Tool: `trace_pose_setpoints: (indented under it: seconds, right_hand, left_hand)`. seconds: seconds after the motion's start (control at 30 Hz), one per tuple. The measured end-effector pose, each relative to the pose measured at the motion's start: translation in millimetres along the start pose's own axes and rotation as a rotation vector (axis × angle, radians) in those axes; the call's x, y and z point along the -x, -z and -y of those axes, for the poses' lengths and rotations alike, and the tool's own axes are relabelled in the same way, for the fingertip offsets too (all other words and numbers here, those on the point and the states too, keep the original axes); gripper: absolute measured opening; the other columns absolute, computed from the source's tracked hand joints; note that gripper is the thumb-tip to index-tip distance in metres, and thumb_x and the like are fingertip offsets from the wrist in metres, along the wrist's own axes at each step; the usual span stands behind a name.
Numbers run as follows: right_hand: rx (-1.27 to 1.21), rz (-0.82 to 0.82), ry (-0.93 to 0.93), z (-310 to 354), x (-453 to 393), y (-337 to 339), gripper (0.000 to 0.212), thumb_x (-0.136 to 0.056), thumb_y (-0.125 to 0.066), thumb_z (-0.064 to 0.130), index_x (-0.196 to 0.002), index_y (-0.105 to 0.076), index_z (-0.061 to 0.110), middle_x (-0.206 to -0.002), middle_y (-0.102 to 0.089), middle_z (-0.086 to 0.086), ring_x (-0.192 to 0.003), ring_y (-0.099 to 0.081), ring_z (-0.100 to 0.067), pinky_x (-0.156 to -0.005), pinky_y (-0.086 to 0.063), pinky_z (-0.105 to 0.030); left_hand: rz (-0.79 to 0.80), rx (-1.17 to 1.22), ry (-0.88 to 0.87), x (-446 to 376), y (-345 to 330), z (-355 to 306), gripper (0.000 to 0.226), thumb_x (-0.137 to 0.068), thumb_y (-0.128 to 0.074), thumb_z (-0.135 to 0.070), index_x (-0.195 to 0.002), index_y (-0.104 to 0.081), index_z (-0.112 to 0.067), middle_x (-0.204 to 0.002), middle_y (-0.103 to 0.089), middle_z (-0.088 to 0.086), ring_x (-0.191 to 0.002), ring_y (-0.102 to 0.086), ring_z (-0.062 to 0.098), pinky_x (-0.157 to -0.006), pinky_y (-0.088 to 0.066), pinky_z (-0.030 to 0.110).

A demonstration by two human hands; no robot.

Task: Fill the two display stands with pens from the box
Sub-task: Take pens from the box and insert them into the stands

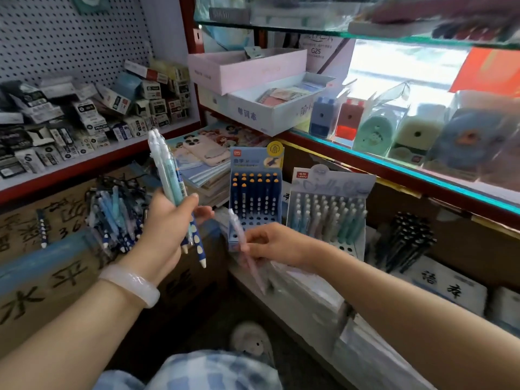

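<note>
The left hand (166, 220) grips a bunch of pens (176, 190), tips pointing down. The right hand (270, 243) pinches one pink pen (242, 240) just in front of the dark blue display stand (254, 198). The light blue display stand (327, 209) sits beside it, nearly full. More pens lie in the cardboard box (56, 266) at the left.

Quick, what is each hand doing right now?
Left hand: grips a bundle of pens.
Right hand: pinches a single pink pen.
</note>
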State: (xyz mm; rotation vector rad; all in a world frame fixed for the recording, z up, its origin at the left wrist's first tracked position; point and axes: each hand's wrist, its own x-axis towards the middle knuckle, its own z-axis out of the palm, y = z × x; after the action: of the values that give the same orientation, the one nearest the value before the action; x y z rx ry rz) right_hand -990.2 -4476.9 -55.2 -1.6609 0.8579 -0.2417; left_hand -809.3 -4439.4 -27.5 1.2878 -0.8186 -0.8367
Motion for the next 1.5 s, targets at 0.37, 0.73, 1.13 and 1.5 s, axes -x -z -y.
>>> trace_pose_setpoints:
  seconds: [0.37,0.73,1.13,1.5]
  right_hand:
    - [0.325,-0.906,-0.06,-49,53,70,0.005,-0.091,-0.058,0.02,-0.095,-0.06,0.017,-0.087,-0.061,0.007,-0.085,-0.061,-0.012,-0.077,-0.052,-0.03]
    - [0.597,-0.91,-0.189,-77,44,58,0.016,-0.094,-0.051,0.017,-0.087,-0.063,0.009,-0.081,-0.066,-0.008,-0.075,-0.062,-0.023,-0.07,-0.052,-0.036]
    - [0.586,-0.874,-0.214,-84,38,55,0.023,-0.098,-0.046,0.019,-0.085,-0.06,0.005,-0.086,-0.067,-0.014,-0.078,-0.063,-0.029,-0.07,-0.052,-0.038]
    - [0.719,-0.931,-0.267,-82,25,48,0.027,-0.101,-0.04,0.022,-0.099,-0.06,0.004,-0.092,-0.067,-0.014,-0.084,-0.064,-0.032,-0.061,-0.039,-0.03]
  left_hand:
    - [0.185,-0.18,0.008,23,-51,15,0.008,-0.094,-0.049,-0.008,-0.096,-0.042,-0.011,-0.066,-0.043,0.005,-0.055,-0.046,0.014,-0.042,-0.041,0.021]
    - [0.218,-0.224,-0.014,23,-48,19,0.015,-0.094,-0.05,-0.008,-0.104,-0.041,-0.013,-0.066,-0.043,0.007,-0.054,-0.045,0.015,-0.04,-0.039,0.021]
    - [0.233,-0.165,0.013,26,-47,22,0.014,-0.093,-0.051,-0.006,-0.098,-0.044,-0.018,-0.064,-0.043,0.004,-0.052,-0.044,0.012,-0.04,-0.039,0.02]
    - [0.21,-0.157,0.01,24,-39,21,0.018,-0.093,-0.051,-0.005,-0.088,-0.043,-0.02,-0.066,-0.042,0.005,-0.053,-0.043,0.014,-0.039,-0.038,0.02]
